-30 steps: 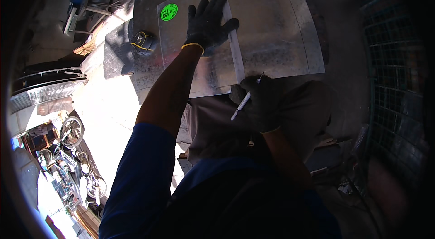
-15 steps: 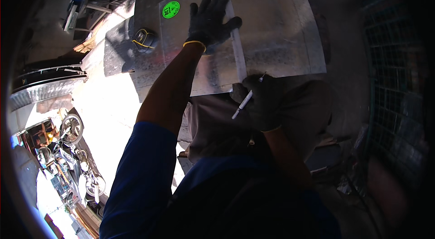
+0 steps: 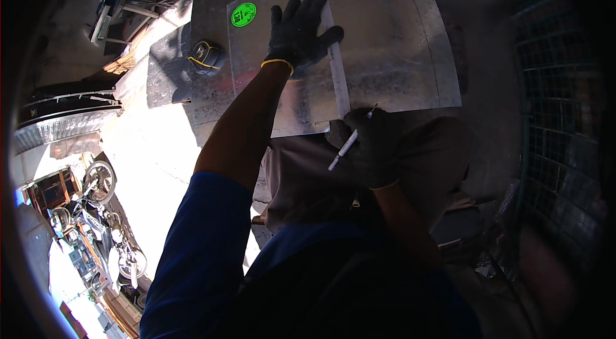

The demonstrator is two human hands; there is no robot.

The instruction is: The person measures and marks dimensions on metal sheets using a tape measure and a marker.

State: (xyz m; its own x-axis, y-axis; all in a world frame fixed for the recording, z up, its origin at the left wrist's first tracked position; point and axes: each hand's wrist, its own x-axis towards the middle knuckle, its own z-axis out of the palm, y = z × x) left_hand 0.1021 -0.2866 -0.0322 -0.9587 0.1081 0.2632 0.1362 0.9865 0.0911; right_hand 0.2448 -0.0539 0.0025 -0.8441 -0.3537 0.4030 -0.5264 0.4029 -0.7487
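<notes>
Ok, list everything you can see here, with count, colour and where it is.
Metal sheets: at least two, silver-grey, overlapping, top centre.
Straight metal strip: one, silver, lying across the sheets.
Round stickers: two, bright green, on the sheets' upper left.
Tape measure: one, black and yellow, on the sheets' left edge.
Motorbikes: several, dark, far lower left.
Wire mesh: one, dark green, right side.
Marking pen: one, white, in the right hand.
Left hand: black glove, flat on the sheet beside the strip.
Right hand: black glove, fingers closed round the pen.
</notes>
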